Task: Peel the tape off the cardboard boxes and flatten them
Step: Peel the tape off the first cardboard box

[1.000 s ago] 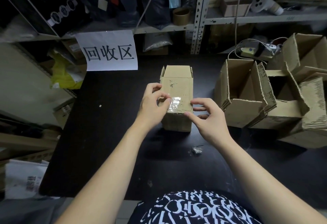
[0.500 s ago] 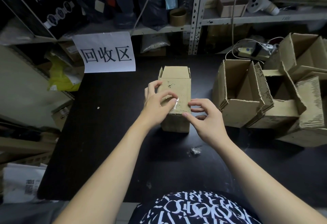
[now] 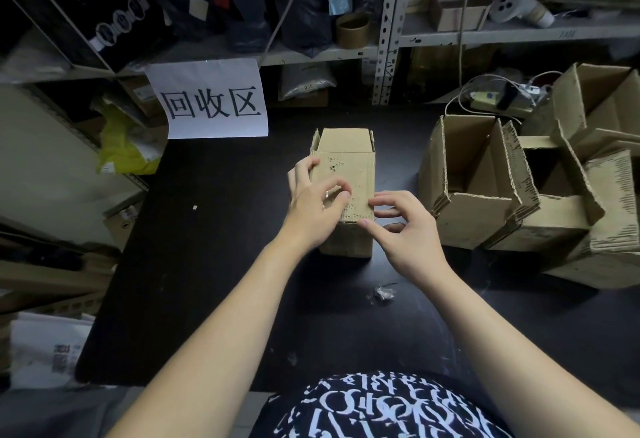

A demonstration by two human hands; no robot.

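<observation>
From the head view, the small cardboard box (image 3: pixel 346 178) stands at the middle of the dark table (image 3: pixel 207 264), uncollapsed, with its far flaps up at 12 o'clock. The left hand (image 3: pixel 311 209) rests on the box's top face, thumb and forefinger pinched together on what looks like a scrap of clear tape (image 3: pixel 328 195) (only a faint glint shows). The right hand (image 3: pixel 405 230) sits at the box's 4 o'clock, its fingers (image 3: pixel 363 222) apart and loosely curved, one tip touching the near top edge.

Peeling seems close to finished on this box: the top face shows scuffed, bare cardboard. Flattening has not begun. At 6 o'clock of the box lies a crumpled tape wad (image 3: pixel 381 294), probably from earlier peeling. At 3 o'clock the open boxes (image 3: pixel 485 188) stand unflattened, and whether they hold any tape cannot be told.
</observation>
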